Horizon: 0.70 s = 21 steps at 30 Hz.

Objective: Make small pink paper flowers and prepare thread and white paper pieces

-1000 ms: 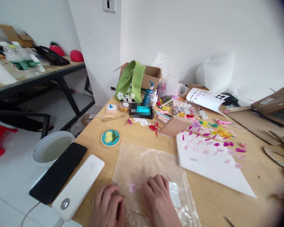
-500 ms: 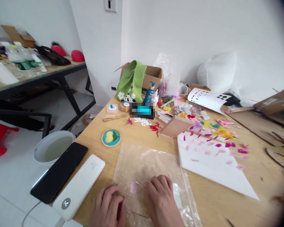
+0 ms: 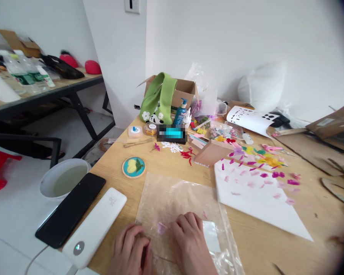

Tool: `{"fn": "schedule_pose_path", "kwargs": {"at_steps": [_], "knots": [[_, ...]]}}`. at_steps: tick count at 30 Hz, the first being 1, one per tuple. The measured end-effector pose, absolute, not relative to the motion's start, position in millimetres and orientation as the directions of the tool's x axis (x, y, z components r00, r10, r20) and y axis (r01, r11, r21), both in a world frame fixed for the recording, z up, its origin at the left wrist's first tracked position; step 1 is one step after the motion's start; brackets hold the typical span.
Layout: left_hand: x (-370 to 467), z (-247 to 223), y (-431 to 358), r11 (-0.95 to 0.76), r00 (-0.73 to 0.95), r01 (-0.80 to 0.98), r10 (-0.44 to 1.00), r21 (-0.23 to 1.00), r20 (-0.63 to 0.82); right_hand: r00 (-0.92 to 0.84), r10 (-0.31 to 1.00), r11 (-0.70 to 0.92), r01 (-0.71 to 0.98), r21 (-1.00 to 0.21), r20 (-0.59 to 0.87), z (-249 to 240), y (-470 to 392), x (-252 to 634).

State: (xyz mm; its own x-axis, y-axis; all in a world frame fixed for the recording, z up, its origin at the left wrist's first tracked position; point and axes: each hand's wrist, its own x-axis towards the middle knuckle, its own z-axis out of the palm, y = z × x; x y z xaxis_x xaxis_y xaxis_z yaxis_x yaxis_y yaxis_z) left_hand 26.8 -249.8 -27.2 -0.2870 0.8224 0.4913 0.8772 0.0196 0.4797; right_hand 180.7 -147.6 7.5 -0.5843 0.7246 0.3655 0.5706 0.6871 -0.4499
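Observation:
A clear plastic bag (image 3: 189,191) lies flat on the wooden table. On it, a pale purple petal (image 3: 161,228) sits between my two hands. My left hand (image 3: 132,250) rests with curled fingers at the bag's lower left edge; what its fingers hold, if anything, is hidden. My right hand (image 3: 189,240) lies on the bag just right of the petal, fingers bent together, their tips hidden beneath. A small white square (image 3: 211,236) is beside the right hand, and a small pink petal (image 3: 204,214) lies above it.
At the left are a black phone (image 3: 71,210), a white power bank (image 3: 96,227) and a bucket (image 3: 64,177). A round lemon-patterned piece (image 3: 133,167) lies beyond the bag. White paper (image 3: 258,202) with petals is at right; a green bag (image 3: 157,101) stands behind.
My right hand has shifted slightly left, uncovering more of the white square and the small pink petal. My left hand has barely moved.

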Motion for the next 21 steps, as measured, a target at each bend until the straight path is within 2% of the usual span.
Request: {"fn": "schedule_pose_path", "kwargs": {"at_steps": [5, 10, 15, 21], "knots": [[27.6, -27.8, -250.2, 0.015, -0.277, 0.879, 0.83, 0.477, 0.485, -0.571, 0.744, 0.667, 0.603, -0.437, 0.348, 8.5, -148.3, 179.5], [27.8, -29.2, -249.8, 0.019, -0.299, 0.871, 0.812, 0.49, 0.501, -0.571, 0.722, 0.691, 0.562, -0.455, 0.391, 8.2, -148.9, 178.2], [28.0, -27.9, -249.6, 0.017, -0.291, 0.872, 0.821, 0.489, 0.491, -0.612, 0.735, 0.675, 0.619, -0.403, 0.292, 14.8, -148.6, 180.3], [28.2, -28.4, -249.2, 0.027, -0.299, 0.873, 0.819, 0.486, 0.49, -0.577, 0.728, 0.684, 0.582, -0.44, 0.37, 7.1, -148.5, 182.2]]}}
